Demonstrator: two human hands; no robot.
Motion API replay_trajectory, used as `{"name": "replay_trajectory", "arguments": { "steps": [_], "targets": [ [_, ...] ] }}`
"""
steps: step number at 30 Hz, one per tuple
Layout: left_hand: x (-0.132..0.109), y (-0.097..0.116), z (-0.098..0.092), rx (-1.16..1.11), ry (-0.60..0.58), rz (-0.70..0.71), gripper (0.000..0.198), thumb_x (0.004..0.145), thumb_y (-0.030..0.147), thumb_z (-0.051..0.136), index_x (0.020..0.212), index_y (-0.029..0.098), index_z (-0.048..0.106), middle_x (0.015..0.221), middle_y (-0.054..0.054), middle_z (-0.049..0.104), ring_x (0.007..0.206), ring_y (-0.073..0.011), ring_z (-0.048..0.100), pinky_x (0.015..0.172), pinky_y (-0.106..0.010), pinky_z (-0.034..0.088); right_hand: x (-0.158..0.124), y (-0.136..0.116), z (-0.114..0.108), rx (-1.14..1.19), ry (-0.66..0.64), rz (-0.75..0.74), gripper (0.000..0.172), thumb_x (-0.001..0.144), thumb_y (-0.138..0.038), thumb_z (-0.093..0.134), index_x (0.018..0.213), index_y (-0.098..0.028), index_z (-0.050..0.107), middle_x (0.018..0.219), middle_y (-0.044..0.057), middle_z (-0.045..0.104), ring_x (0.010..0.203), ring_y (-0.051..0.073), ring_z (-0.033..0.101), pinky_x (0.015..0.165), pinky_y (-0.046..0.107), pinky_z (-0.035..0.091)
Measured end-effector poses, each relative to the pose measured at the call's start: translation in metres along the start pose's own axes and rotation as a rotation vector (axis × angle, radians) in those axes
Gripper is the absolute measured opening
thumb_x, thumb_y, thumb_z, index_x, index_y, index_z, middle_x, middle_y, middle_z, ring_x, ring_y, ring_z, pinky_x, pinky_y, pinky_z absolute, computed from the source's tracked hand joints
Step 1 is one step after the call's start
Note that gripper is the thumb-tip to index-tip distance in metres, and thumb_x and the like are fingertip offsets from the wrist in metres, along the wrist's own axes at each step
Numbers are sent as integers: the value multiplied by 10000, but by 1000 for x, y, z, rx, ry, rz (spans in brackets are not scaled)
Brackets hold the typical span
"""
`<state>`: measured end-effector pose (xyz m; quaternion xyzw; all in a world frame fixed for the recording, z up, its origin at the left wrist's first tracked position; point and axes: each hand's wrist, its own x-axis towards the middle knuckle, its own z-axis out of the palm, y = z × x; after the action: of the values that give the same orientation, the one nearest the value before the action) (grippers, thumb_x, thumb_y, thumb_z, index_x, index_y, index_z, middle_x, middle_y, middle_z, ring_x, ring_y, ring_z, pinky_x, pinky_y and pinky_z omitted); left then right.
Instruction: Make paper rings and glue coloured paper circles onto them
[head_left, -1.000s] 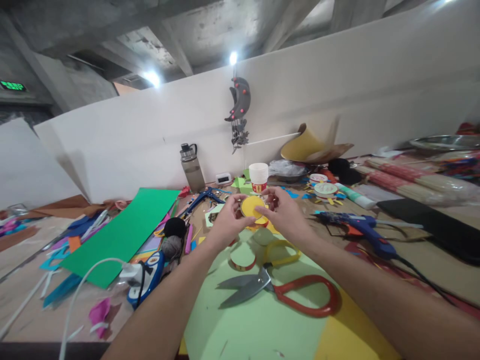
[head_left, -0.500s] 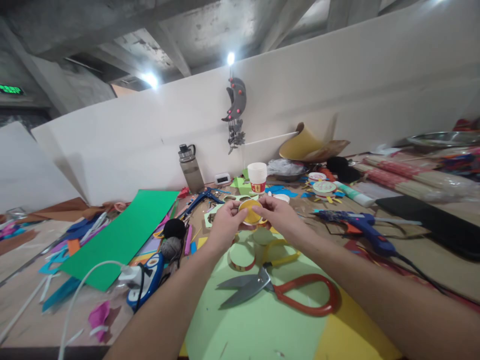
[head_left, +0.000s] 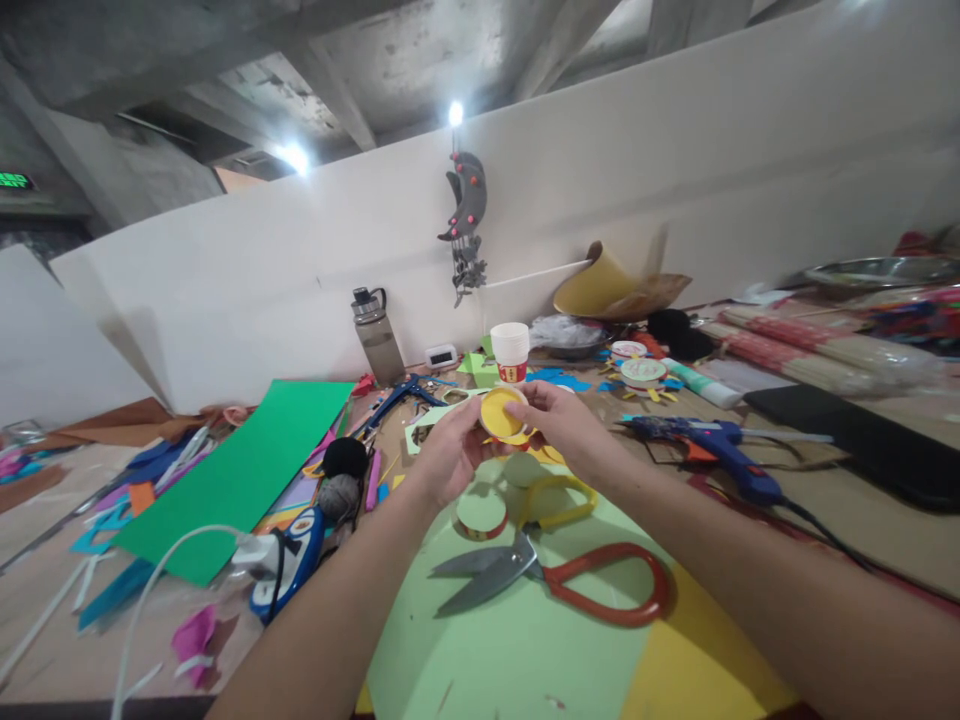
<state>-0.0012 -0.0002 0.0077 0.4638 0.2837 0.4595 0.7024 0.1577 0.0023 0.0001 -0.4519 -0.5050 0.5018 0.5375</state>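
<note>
A shallow round piece with a yellow paper disc inside a pale rim (head_left: 501, 414), like a cut paper cup base, is held up between both hands. The fingers of my left hand (head_left: 452, 450) are closed on its left edge. My right hand (head_left: 564, 424) grips the right edge, its thumb pressing on the yellow face. Below them lie large open scissors (head_left: 491, 580) with one red and one yellow handle loop, on a pale green paper sheet (head_left: 510, 660). Beside the scissors stands a similar round piece with a green top (head_left: 481, 510).
A stack of white paper cups (head_left: 510, 343) stands behind my hands. To the right lies a blue glue gun (head_left: 724, 455) with its cord. Decorated discs (head_left: 643, 374) sit further back. At left are green card (head_left: 247, 470), a power strip (head_left: 291, 570) and a bottle (head_left: 377, 338).
The yellow-faced piece has been tilted, so its inside and pale rim show more fully. Both hands still hold it, and the right thumb rests further onto its face. The view has shifted slightly.
</note>
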Motion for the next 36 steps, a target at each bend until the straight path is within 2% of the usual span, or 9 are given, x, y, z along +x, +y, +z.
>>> {"name": "replay_trajectory", "arguments": {
  "steps": [5,10,14,18,20,25,30,32,36],
  "targets": [
    [-2,0,2,-13,-99,-44,471,886,492,547,1269,219,584,1208,-103,651,994,-210,641,754,-310,561,-1,2,3,-22,-88,-58,288,712,-361,696,914,-201,566,721,-30,601,530,92,514,402,203,411],
    [-4,3,6,108,-128,113,526,862,480,590,1326,242,526,1295,-94,597,1090,-229,611,907,-372,519,-1,1,5,83,21,-70,274,702,-338,733,878,-215,562,812,-9,592,691,131,591,539,249,538],
    [-6,12,6,549,0,374,517,797,380,695,1281,269,549,1315,-77,580,1172,-235,562,1006,-383,446,-3,0,7,358,-5,72,201,854,-410,600,863,-214,553,841,10,605,690,114,607,670,260,556],
    [-9,18,6,1161,8,532,482,694,250,789,1155,273,649,1296,-69,583,1250,-260,492,1096,-409,346,-9,-2,12,529,-208,298,394,936,-551,397,927,-212,596,814,47,657,639,153,612,648,324,558],
    [-9,17,4,1269,-1,549,533,710,263,776,1218,266,613,1271,-80,597,1220,-260,515,1068,-413,373,-12,-2,14,552,-290,351,445,930,-586,382,942,-206,613,821,56,680,632,161,618,684,360,565],
    [-7,14,1,1360,2,595,603,700,263,785,1265,262,575,1280,-81,608,1218,-260,519,1057,-430,383,-13,-2,15,529,-325,334,389,948,-537,404,992,-217,621,840,33,693,642,140,624,693,331,566],
    [-6,15,3,1195,118,561,539,689,286,794,1197,231,623,1235,-87,636,1177,-259,550,1050,-415,394,-12,-5,11,514,-293,291,307,961,-422,444,878,-196,635,728,17,671,598,123,602,669,307,558],
    [-5,15,3,956,138,471,497,757,381,731,1214,227,609,1216,-90,643,1106,-243,594,972,-384,459,-12,-8,9,503,-281,219,249,933,-390,502,874,-193,643,760,25,677,648,128,618,659,288,542],
    [-3,15,5,402,111,292,507,839,567,569,1219,234,598,1090,-81,680,885,-192,662,649,-259,525,-11,-13,3,270,-216,-39,151,810,-294,650,931,-203,656,863,19,677,740,133,620,644,261,500]
  ]
}}
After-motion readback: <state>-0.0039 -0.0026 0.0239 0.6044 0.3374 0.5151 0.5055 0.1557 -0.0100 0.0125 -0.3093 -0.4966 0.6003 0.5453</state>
